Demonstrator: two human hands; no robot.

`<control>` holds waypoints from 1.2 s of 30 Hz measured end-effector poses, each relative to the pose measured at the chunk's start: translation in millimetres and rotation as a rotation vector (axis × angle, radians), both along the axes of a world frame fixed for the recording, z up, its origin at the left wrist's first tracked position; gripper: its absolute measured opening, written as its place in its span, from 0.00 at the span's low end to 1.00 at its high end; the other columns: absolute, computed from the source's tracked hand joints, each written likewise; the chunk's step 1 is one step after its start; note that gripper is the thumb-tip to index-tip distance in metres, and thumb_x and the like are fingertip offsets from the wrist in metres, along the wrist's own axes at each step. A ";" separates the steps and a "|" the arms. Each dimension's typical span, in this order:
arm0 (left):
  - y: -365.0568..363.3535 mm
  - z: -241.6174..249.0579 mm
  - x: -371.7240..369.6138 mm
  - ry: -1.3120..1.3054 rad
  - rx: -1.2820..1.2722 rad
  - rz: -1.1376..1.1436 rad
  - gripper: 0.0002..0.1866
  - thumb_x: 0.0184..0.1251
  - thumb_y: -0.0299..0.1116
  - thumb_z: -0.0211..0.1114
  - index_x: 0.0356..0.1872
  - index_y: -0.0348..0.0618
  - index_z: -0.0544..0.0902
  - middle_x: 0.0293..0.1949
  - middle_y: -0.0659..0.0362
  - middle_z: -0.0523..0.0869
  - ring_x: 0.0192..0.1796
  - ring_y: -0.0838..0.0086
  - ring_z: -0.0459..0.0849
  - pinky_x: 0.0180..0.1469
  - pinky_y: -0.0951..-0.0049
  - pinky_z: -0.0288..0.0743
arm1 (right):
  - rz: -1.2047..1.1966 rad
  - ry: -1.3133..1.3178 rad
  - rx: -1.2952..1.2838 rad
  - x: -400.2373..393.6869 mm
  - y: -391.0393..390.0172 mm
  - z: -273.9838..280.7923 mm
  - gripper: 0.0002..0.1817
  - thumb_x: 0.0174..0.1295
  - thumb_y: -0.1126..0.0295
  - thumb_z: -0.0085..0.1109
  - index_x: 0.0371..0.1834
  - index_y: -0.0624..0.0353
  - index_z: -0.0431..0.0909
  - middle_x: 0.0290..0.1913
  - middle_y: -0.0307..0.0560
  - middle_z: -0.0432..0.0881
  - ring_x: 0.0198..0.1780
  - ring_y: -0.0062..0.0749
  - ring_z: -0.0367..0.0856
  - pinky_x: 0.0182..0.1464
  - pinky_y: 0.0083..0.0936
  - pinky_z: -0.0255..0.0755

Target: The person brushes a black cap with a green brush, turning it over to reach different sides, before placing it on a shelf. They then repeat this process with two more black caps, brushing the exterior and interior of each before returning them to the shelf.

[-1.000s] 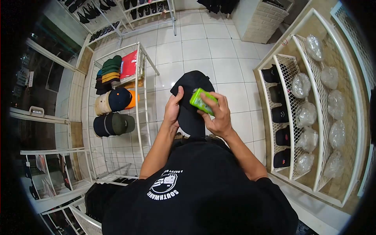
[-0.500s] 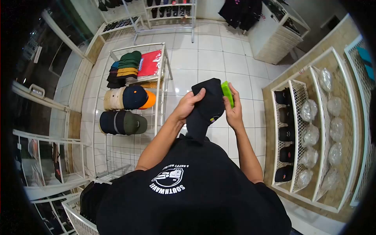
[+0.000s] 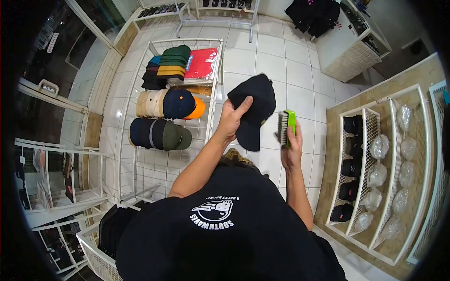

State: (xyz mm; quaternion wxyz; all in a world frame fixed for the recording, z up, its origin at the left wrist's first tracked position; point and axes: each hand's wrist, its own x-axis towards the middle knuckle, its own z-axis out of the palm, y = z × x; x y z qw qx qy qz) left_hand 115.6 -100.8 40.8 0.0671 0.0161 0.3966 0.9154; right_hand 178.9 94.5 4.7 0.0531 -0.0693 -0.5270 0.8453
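The left hand (image 3: 230,122) gripped a black cap (image 3: 253,105) held above the tiled floor (image 3: 267,56), while the right hand (image 3: 291,147) clasped a green brush (image 3: 286,127) upright just right of it, bristles facing the cap

To my left stands a white wire rack (image 3: 212,98) holding rows of stacked caps: a green and yellow stack (image 3: 171,65) beside a red folded item (image 3: 202,63), a cream, navy and orange row (image 3: 169,104), and a navy and olive row (image 3: 159,135) nearest me. To my right, a white lattice wall shelf (image 3: 363,154) holds black caps (image 3: 351,166) and clear plastic-wrapped bundles (image 3: 377,147). White floor tiles (image 3: 300,75) lie between them.
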 end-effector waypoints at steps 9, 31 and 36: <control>11.0 -4.3 5.8 0.065 0.177 0.002 0.18 0.75 0.31 0.69 0.62 0.37 0.80 0.54 0.56 0.88 0.53 0.71 0.88 0.58 0.70 0.82 | 0.150 -0.310 -0.684 7.9 -3.5 -30.3 0.22 0.78 0.53 0.52 0.66 0.54 0.78 0.59 0.47 0.85 0.61 0.38 0.82 0.66 0.48 0.72; 1.7 -19.8 7.4 0.061 -0.242 -0.440 0.16 0.73 0.31 0.71 0.55 0.33 0.83 0.48 0.57 0.90 0.47 0.76 0.88 0.53 0.73 0.83 | -0.496 0.137 1.176 28.9 7.2 31.3 0.30 0.65 0.64 0.71 0.72 0.54 0.77 0.49 0.51 0.84 0.59 0.47 0.76 0.69 0.40 0.64; 12.8 -17.5 15.2 0.015 -0.123 -0.437 0.16 0.75 0.30 0.69 0.57 0.33 0.82 0.49 0.56 0.89 0.48 0.75 0.88 0.53 0.72 0.84 | -0.423 0.298 0.969 23.4 -7.8 23.3 0.31 0.70 0.68 0.65 0.76 0.57 0.71 0.55 0.55 0.79 0.54 0.44 0.80 0.60 0.34 0.73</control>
